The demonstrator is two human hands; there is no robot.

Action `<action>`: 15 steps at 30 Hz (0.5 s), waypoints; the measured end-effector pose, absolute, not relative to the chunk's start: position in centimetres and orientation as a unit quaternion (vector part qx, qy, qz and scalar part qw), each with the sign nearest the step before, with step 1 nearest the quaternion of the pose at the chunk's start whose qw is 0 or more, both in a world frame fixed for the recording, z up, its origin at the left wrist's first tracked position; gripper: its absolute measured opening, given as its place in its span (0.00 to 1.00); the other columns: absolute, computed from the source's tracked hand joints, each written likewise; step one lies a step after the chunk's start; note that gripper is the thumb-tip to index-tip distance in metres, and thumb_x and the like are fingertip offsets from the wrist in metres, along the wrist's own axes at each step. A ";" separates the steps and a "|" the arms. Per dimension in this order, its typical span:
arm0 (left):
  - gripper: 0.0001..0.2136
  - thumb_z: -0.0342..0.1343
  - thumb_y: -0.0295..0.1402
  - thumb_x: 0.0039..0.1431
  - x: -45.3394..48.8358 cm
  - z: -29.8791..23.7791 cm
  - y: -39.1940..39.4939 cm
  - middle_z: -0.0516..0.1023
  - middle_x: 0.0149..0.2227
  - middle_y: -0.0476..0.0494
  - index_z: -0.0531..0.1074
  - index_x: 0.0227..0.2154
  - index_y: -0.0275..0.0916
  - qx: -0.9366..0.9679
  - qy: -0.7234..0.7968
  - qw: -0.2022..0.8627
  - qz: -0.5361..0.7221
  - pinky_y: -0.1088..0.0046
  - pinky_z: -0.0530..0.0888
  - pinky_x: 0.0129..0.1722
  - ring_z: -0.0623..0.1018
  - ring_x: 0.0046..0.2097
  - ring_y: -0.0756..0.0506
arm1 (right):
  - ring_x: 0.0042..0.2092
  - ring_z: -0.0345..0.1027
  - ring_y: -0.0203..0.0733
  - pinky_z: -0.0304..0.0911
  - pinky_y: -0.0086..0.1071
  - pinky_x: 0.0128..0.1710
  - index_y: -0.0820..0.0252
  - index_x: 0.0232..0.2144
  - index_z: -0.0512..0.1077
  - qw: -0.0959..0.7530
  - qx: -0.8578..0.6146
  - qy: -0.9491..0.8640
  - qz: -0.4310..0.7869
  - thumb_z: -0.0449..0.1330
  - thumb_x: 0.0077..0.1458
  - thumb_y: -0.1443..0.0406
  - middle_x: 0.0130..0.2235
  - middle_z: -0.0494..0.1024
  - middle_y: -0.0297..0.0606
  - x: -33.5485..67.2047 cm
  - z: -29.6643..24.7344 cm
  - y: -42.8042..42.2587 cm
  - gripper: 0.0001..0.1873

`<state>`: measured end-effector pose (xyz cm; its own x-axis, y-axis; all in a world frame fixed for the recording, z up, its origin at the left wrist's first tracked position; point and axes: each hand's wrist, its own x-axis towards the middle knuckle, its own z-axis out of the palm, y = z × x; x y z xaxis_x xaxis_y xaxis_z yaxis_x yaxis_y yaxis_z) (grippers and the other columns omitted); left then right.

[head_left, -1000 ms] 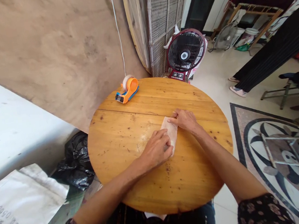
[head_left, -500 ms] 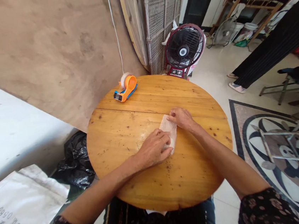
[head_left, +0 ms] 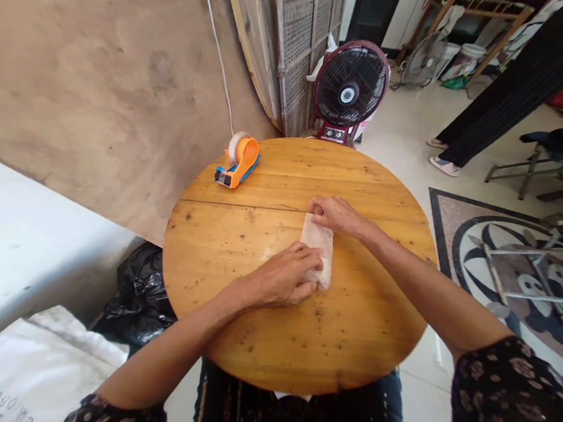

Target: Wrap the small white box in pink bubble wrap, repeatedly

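Both half-curled, left hand (head_left: pixel 288 277) and right hand (head_left: pixel 337 215) hold a pale packet (head_left: pixel 324 241), contents unclear.

crinkled packet (head_left: pixel 317 233), glossy wooden table (head_left: pixel 296 350)

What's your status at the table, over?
Left hand touching pale packet; right hand at its far end. Packet on wooden table. Orange tape dispenser beyond, apart from both hands.

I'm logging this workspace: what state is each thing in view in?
Left hand: fingers bent, resting on the packet.
Right hand: fingers bent, at the packet's far end.
Packet: lying on the table.
Tape dispenser: loaded with a roll.
Fan: running or off, unclear.
Black bag: crumpled.
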<state>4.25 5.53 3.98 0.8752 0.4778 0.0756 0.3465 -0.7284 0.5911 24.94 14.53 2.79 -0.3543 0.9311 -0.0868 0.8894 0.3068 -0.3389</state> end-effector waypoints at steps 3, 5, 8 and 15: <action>0.07 0.51 0.28 0.58 4.3 3.3 5.5 0.71 0.51 0.41 0.67 0.40 0.39 0.925 0.224 0.280 0.124 0.65 0.65 0.54 0.67 0.53 0.41 | 0.33 0.69 0.38 0.55 0.28 0.31 0.59 0.39 0.71 0.075 -0.566 -0.805 0.159 0.56 0.51 0.69 0.34 0.80 0.35 24.7 3.1 14.4 0.12; 0.05 0.50 0.28 0.60 4.3 2.8 5.3 0.71 0.52 0.41 0.67 0.39 0.39 0.928 0.221 0.266 0.142 0.65 0.65 0.54 0.67 0.54 0.41 | 0.34 0.70 0.38 0.56 0.28 0.33 0.59 0.41 0.72 0.085 -0.569 -0.804 0.150 0.56 0.51 0.69 0.35 0.80 0.36 24.7 3.5 14.2 0.13; 0.05 0.50 0.29 0.61 4.3 2.2 5.1 0.71 0.52 0.40 0.67 0.39 0.39 0.927 0.218 0.254 0.170 0.64 0.65 0.54 0.68 0.54 0.41 | 0.35 0.71 0.40 0.57 0.29 0.34 0.60 0.42 0.73 0.116 -0.564 -0.807 0.134 0.56 0.51 0.70 0.35 0.80 0.37 24.5 4.6 13.6 0.14; 0.07 0.52 0.28 0.60 4.2 1.7 4.9 0.72 0.51 0.41 0.67 0.41 0.39 0.917 0.231 0.261 0.194 0.63 0.67 0.54 0.68 0.54 0.41 | 0.35 0.71 0.41 0.60 0.31 0.37 0.62 0.44 0.74 0.161 -0.530 -0.827 0.097 0.55 0.53 0.70 0.34 0.80 0.38 23.4 7.7 10.8 0.16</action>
<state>4.18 4.87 1.74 0.8180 0.5255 0.2340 0.3232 -0.7563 0.5688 23.41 10.78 7.71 -0.3852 0.9082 0.1638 0.8455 0.4184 -0.3316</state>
